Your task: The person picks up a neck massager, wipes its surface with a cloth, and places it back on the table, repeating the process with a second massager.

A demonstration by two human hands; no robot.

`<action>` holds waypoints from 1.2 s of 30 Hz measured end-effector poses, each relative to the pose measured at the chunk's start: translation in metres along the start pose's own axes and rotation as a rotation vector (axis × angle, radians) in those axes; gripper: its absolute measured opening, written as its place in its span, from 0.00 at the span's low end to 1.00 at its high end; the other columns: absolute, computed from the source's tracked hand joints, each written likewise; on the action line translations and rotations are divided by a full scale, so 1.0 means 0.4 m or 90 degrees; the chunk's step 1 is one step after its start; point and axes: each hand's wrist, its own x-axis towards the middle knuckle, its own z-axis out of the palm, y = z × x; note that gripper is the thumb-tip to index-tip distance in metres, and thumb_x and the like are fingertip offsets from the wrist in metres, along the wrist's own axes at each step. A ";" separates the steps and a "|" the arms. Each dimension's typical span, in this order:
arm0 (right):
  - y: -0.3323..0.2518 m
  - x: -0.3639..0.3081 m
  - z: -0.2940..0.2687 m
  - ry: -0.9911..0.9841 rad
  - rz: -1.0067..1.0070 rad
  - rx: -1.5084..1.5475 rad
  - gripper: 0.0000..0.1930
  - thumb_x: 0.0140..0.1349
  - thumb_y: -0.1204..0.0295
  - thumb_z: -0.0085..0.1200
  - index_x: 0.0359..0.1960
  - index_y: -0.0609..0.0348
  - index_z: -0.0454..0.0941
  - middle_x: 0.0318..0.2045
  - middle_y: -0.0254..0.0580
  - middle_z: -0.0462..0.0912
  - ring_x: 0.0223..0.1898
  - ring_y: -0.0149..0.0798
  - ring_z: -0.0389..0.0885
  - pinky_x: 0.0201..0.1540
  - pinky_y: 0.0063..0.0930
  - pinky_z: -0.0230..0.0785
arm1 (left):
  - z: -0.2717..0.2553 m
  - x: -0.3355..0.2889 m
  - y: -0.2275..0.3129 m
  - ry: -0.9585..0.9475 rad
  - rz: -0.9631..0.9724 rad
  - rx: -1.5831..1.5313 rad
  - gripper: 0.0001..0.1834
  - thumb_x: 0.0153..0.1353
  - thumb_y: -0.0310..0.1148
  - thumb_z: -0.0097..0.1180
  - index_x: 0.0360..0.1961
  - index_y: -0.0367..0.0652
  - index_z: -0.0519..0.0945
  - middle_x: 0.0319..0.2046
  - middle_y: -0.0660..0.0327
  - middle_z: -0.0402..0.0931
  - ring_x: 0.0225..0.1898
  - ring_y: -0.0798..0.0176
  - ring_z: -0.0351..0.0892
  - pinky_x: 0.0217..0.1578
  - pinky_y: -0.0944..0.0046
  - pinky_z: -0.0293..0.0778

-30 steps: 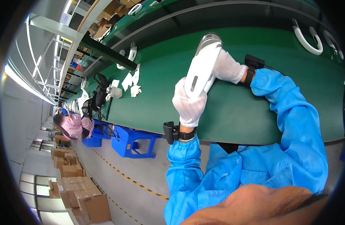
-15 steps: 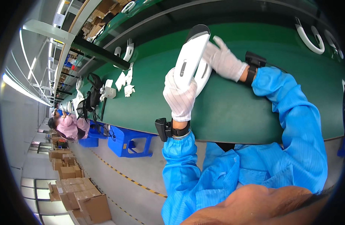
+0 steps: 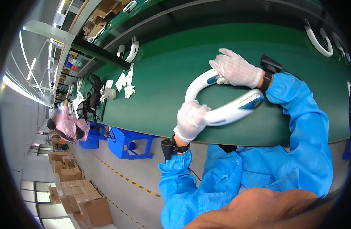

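Note:
A white U-shaped device (image 3: 230, 111) with rounded arms and glossy blue end pieces is held above the bench, its open end toward the right. My left hand (image 3: 191, 119), in a thin white glove, grips its curved left part near the lower arm. The upper arm's tip is under my right hand (image 3: 235, 69), also gloved; its fingers curl onto that end and partly cover the blue piece. A slim slot marks the outer side of the lower arm.
The green bench top (image 3: 152, 95) carries white cloth scraps (image 3: 124, 80), a white container (image 3: 110, 93) and a black bag (image 3: 94, 93) at left. Another white U-shaped device (image 3: 319, 44) lies far right. Blue stools (image 3: 129, 143) stand beside the bench; a person in pink (image 3: 66, 122) sits beyond.
The device has turned from upright and edge-on to lying open toward the right. My right hand has come onto its upper tip, and my left hand has lowered slightly.

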 end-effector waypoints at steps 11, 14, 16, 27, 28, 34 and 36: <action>-0.143 0.033 0.062 0.179 -0.096 0.027 0.23 0.57 0.75 0.52 0.55 0.73 0.70 0.51 0.57 0.76 0.57 0.53 0.75 0.66 0.46 0.64 | -0.021 -0.056 0.115 -0.207 -0.131 0.075 0.33 0.41 0.57 0.67 0.38 0.39 0.74 0.50 0.49 0.72 0.59 0.44 0.68 0.60 0.26 0.53; -0.184 0.066 0.064 0.120 -0.212 0.257 0.20 0.56 0.78 0.50 0.52 0.70 0.71 0.53 0.54 0.75 0.58 0.53 0.74 0.65 0.42 0.66 | -0.011 -0.091 0.124 -0.117 -0.326 -0.001 0.56 0.31 0.67 0.72 0.56 0.36 0.71 0.60 0.41 0.63 0.64 0.38 0.61 0.62 0.42 0.61; -0.204 0.078 0.056 0.089 -0.229 0.313 0.18 0.58 0.77 0.49 0.51 0.67 0.72 0.49 0.51 0.77 0.55 0.50 0.75 0.63 0.40 0.67 | 0.005 -0.121 0.131 -0.069 -0.388 -0.018 0.63 0.28 0.66 0.74 0.61 0.34 0.65 0.61 0.40 0.61 0.64 0.39 0.61 0.63 0.44 0.62; -0.191 0.013 -0.012 -0.075 -0.249 0.649 0.20 0.58 0.76 0.57 0.54 0.56 0.80 0.51 0.43 0.82 0.51 0.47 0.81 0.51 0.34 0.78 | 0.007 -0.144 0.130 -0.039 -0.400 0.011 0.72 0.33 0.67 0.72 0.71 0.35 0.51 0.69 0.40 0.53 0.67 0.35 0.59 0.64 0.45 0.64; -0.186 -0.001 -0.021 -0.146 -0.237 0.714 0.21 0.58 0.77 0.55 0.55 0.55 0.79 0.52 0.44 0.82 0.51 0.47 0.81 0.53 0.36 0.76 | 0.008 -0.141 0.128 -0.022 -0.363 -0.004 0.65 0.39 0.66 0.70 0.70 0.36 0.56 0.69 0.41 0.55 0.68 0.34 0.59 0.65 0.44 0.63; -0.119 -0.129 -0.124 -0.308 -0.150 0.672 0.20 0.71 0.63 0.45 0.56 0.63 0.76 0.51 0.52 0.81 0.47 0.53 0.81 0.52 0.39 0.73 | -0.017 -0.125 0.128 -0.144 -0.297 0.025 0.38 0.44 0.60 0.68 0.52 0.48 0.79 0.62 0.50 0.69 0.65 0.35 0.63 0.62 0.41 0.61; -0.081 -0.156 -0.187 -0.388 -0.076 0.692 0.20 0.68 0.62 0.48 0.53 0.65 0.76 0.45 0.54 0.82 0.43 0.57 0.79 0.47 0.42 0.73 | -0.018 -0.104 0.127 -0.144 -0.293 0.034 0.35 0.43 0.63 0.67 0.43 0.46 0.81 0.57 0.51 0.72 0.61 0.36 0.68 0.59 0.43 0.66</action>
